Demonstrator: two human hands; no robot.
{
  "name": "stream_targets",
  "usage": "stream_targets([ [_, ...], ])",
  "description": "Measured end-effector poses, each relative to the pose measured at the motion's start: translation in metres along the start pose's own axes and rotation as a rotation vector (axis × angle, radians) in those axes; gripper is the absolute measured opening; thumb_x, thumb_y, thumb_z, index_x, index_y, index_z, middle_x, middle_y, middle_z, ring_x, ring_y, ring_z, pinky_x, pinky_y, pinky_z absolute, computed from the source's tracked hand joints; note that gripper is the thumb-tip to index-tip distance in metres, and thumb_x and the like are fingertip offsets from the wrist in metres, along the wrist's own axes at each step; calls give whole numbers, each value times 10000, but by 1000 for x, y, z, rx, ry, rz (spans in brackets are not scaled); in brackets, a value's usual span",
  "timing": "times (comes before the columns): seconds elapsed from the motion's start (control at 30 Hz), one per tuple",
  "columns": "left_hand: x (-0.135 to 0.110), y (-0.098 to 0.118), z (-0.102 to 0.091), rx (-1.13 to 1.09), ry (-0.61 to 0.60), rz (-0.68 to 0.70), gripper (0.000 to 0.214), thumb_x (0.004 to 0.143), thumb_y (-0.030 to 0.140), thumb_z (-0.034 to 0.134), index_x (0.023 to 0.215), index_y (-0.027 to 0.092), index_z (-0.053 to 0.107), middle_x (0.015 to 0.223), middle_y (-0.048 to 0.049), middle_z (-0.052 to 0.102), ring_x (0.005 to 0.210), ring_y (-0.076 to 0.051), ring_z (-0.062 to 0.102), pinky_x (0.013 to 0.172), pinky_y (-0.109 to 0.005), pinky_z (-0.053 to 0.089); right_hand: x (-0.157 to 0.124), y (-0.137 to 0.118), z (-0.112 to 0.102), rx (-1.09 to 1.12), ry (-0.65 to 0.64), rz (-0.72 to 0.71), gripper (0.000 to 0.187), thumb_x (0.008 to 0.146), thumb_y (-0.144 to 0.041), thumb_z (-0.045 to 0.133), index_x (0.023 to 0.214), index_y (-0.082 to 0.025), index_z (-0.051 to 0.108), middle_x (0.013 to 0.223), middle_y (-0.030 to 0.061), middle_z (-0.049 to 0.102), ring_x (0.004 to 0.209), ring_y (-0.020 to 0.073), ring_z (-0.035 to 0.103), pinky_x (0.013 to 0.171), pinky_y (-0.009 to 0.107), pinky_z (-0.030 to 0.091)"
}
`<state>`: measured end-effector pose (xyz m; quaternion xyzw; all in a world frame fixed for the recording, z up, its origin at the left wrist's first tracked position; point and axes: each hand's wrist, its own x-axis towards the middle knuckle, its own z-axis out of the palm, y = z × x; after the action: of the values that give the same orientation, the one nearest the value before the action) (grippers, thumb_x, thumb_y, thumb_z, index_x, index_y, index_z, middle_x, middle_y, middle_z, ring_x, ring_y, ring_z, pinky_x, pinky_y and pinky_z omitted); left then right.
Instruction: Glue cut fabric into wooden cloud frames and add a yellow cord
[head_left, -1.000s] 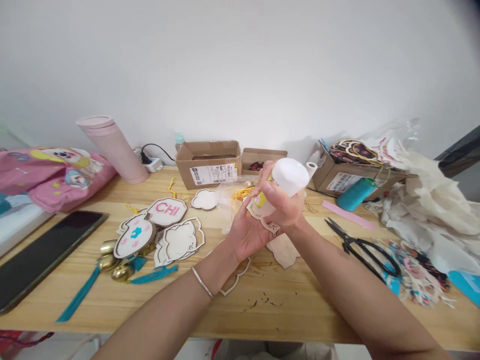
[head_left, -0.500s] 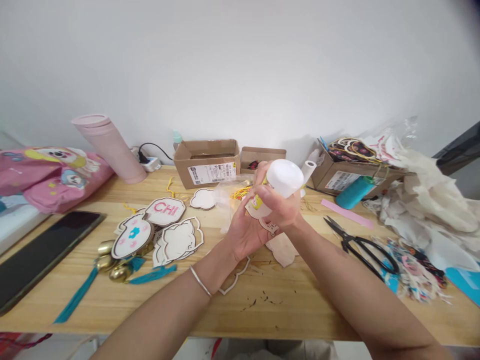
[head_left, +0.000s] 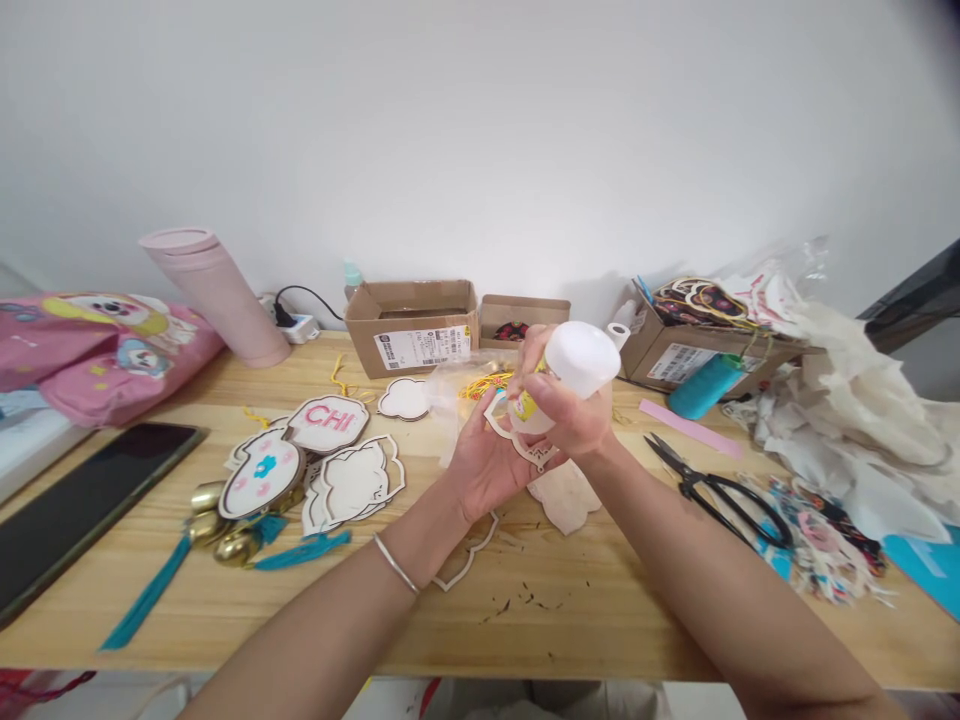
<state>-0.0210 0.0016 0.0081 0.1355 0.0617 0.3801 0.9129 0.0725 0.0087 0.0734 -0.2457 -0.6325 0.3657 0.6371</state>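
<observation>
My right hand (head_left: 564,400) is wrapped round a white plastic bottle (head_left: 581,358) with a yellow label, its flat base tilted up toward me. The bottle's lower end is hidden behind my fingers. Below it, my left hand (head_left: 487,462) is palm up and supports a thin wooden frame (head_left: 541,457) with a scalloped edge. Under my hands, a pale scalloped piece (head_left: 566,498) lies on the table, and another wooden frame outline (head_left: 469,560) rests closer to me.
Left are embroidered plaques (head_left: 328,424), stacked wooden shapes (head_left: 356,480), brass bells (head_left: 238,543) with teal tassels and a phone (head_left: 90,510). Cardboard boxes (head_left: 412,330) stand along the wall. Black scissors (head_left: 720,490), teal thread (head_left: 703,386) and fabric scraps (head_left: 832,540) lie right.
The bottle and my right hand have shifted slightly right. More of the wooden frame in my left hand now shows.
</observation>
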Motion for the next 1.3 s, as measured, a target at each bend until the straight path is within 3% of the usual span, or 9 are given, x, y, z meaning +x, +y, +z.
stream_targets([
  [0.1, 0, 1, 0, -22, 20, 6, 548, 832, 506, 367, 1247, 157, 445, 1015, -105, 640, 915, -233, 599, 818, -381, 430, 0, -1, 0, 13, 36, -9, 334, 583, -548, 650, 551, -258, 487, 507, -17, 482, 487, 144, 458, 454, 323, 419],
  [0.37, 0, 4, 0, -13, 32, 66, 531, 840, 498, 357, 1238, 161, 460, 1072, -103, 632, 992, -247, 583, 813, -378, 459, -7, 1, 1, -27, -42, -4, 296, 592, -506, 660, 556, -254, 508, 527, -4, 522, 504, 153, 478, 483, 332, 434],
  [0.57, 0, 3, 0, -25, -7, 31, 558, 842, 494, 356, 1268, 140, 428, 1111, -120, 615, 1025, -253, 568, 828, -373, 455, -5, 0, 2, -20, 1, 17, 346, 564, -560, 651, 533, -253, 495, 518, -6, 501, 494, 152, 478, 479, 329, 432],
  [0.73, -1, 6, -1, -44, -1, 24, 566, 846, 494, 349, 1285, 142, 407, 1100, -114, 622, 974, -235, 588, 787, -348, 464, -4, -1, 0, -13, -83, 42, 314, 564, -513, 676, 547, -250, 506, 515, -7, 513, 495, 150, 475, 476, 324, 426],
  [0.9, -2, 5, 4, -38, -21, 2, 574, 852, 490, 335, 1295, 131, 398, 1056, -111, 639, 901, -223, 607, 764, -347, 463, -3, 3, -3, 46, -74, 25, 303, 592, -510, 657, 561, -254, 501, 518, -11, 491, 491, 148, 455, 460, 320, 405],
  [1.1, -2, 8, 2, -45, -25, 17, 572, 853, 488, 333, 1303, 138, 386, 1128, -119, 608, 996, -239, 579, 777, -351, 472, -3, -1, -4, 81, -143, 38, 268, 569, -458, 692, 562, -251, 523, 518, -9, 499, 484, 145, 454, 447, 311, 390],
  [1.3, -2, 9, 0, -38, -6, 7, 560, 854, 497, 323, 1272, 136, 415, 1111, -122, 616, 969, -241, 596, 737, -348, 488, -3, 2, -5, 108, -162, 27, 251, 597, -450, 675, 584, -244, 532, 533, -4, 509, 504, 145, 462, 459, 304, 394],
])
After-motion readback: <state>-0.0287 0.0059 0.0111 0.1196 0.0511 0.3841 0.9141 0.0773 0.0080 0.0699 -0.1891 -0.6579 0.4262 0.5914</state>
